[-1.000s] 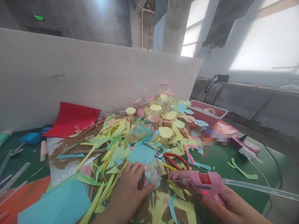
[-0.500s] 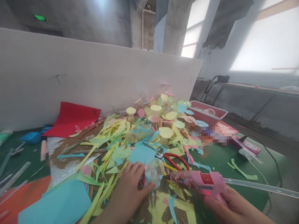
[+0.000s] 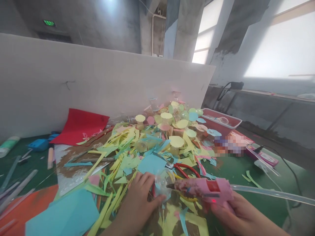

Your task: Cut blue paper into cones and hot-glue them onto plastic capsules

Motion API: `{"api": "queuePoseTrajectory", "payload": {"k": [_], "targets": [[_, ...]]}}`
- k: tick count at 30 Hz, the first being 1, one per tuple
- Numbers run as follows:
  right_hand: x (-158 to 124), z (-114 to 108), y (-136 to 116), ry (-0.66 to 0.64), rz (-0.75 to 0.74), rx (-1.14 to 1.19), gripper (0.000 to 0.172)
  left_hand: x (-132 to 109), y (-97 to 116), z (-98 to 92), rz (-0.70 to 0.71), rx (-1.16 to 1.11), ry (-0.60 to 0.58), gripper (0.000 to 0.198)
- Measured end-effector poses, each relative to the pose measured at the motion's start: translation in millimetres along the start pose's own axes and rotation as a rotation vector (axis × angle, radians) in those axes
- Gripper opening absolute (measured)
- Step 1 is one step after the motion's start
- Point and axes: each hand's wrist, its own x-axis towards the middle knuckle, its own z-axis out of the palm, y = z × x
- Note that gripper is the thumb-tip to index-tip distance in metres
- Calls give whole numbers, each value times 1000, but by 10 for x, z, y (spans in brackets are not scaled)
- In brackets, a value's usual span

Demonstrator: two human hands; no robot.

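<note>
My left hand [image 3: 141, 200] is closed around the near left side of a clear plastic cup [image 3: 162, 181], thumb in front and fingers behind. In my right hand [image 3: 230, 209] is a pink hot glue gun [image 3: 209, 190], its red light lit and a clear glue stick [image 3: 270, 194] running out of its back. The dark nozzle overlaps the cup's right side; whether it touches cannot be made out. Red-handled pliers [image 3: 185, 168] lie just behind the cup, on blue paper [image 3: 151, 164] and scraps. Yellow paper with cut-outs [image 3: 197, 219] lies below the cup.
Several clear cups topped with paper discs [image 3: 176, 141] crowd the back, among paper strips. A pink bin [image 3: 221, 123] stands back right. Blue sheets [image 3: 64, 213] and red paper [image 3: 81, 126] lie left. A white panel [image 3: 110, 85] closes off the back. A cord [image 3: 292, 173] hangs at right.
The glue gun has moved left, so its nozzle now overlaps the cup instead of sitting at its edge. My left hand keeps its hold on the cup. The view has shifted slightly.
</note>
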Motion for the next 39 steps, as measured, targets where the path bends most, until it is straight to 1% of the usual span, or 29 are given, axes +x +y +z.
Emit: {"api": "queuePoseTrajectory", "payload": {"k": [2,4,8,13,19,25,29,33,36,39], "targets": [[45,81,-100,-9,-2,-6,56,-3,14,-1,0,25,3,26],[81,115,-134,-28,-14,-14,58,-3,30,-2,6,41,6,25],[108,86,-106,-59,-25,-31,59,2,41,0,30,41,33,24],[113,106,-53,-26,-2,-23,57,2,49,-7,30,33,22,24],[126,138,-55,-38,-65,-4,63,-5,49,-3,19,38,7,22],[124,147,-84,-50,-19,1,61,-9,22,14,36,20,21,23],[108,179,-82,-10,-23,40,59,5,32,3,34,26,14,23],[56,138,-38,-20,32,34,58,5,60,-18,-6,35,-25,25],[58,87,10,-44,18,46,56,-3,78,-26,-21,36,-36,24],[129,66,24,-67,6,52,55,-3,72,-15,-9,42,-15,22]]}}
